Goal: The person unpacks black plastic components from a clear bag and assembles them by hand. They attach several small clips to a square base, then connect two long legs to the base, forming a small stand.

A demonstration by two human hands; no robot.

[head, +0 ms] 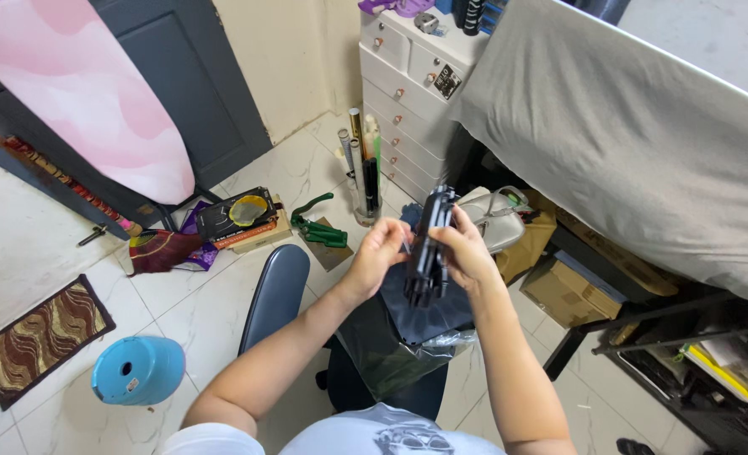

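Observation:
Both my hands hold a black flat device (430,244) edge-on in front of me, above a dark cloth (429,312) and a clear plastic bag (391,358) on my lap. My left hand (378,253) grips its left side with the fingers curled. My right hand (467,253) grips its right side and top. The device stands roughly upright, its lower end near the dark cloth.
A dark office chair (277,291) sits under me. On the tiled floor lie a blue upturned stool (138,369), a patterned rug (37,337), boxes and books (239,219) and green clamps (319,227). A white drawer unit (408,93) stands ahead, a grey-covered table (635,143) to the right, cardboard boxes (568,291) below it.

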